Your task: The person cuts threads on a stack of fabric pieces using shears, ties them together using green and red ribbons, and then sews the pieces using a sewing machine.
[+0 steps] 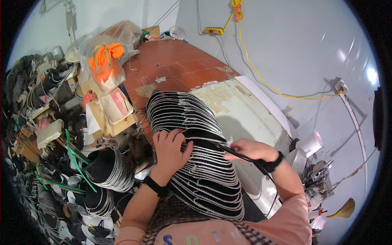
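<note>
Red-brown worktop [179, 59] beyond the stack, grey wall [286, 45] behind. The stack of black white-edged pieces [206, 171] is right in front of me, long axis running away from my body. Left hand [168, 149] is nearer: touching its left edge, fingers bent, can't tell if pinching a layer. Right hand [250, 149] at its right side, fingers closed on a slim black corded tool [241, 155] lying crosswise to that axis.
</note>
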Motion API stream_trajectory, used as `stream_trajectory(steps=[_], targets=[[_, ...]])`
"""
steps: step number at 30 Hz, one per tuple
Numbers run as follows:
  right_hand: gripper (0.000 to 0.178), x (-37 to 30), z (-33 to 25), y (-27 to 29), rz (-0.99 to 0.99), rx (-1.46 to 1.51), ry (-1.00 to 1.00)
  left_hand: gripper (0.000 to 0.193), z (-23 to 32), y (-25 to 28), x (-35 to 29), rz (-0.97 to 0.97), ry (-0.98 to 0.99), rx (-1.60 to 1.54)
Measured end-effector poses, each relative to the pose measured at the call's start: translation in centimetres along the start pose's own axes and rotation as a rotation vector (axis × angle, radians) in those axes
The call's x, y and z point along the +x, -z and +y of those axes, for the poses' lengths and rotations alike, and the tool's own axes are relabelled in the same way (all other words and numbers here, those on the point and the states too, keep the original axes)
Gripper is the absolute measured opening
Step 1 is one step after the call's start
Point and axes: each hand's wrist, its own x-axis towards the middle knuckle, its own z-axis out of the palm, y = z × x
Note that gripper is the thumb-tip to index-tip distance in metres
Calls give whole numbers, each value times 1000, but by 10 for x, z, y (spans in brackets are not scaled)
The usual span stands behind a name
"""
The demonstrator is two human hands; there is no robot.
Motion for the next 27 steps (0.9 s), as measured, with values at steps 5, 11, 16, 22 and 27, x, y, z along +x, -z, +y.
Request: stream_trajectory(steps=[5,11,16,22,27], targets=[[58,-44,14,16,-93,177,-16,16,-3,-4,1,-41,-82,-107],[57,36,15,-7,-171,341,-131,14,2,1,0,-7,-49,-145],[69,39,5,-16,109,79,84,22,1,4,0,-93,-23,-57],[50,-32,8,20,-165,266,-105,18,0,2,1,-4,-15,-47],[55,10,4,8,-173,331,-8,16,4,-2,5,-38,-23,33]])
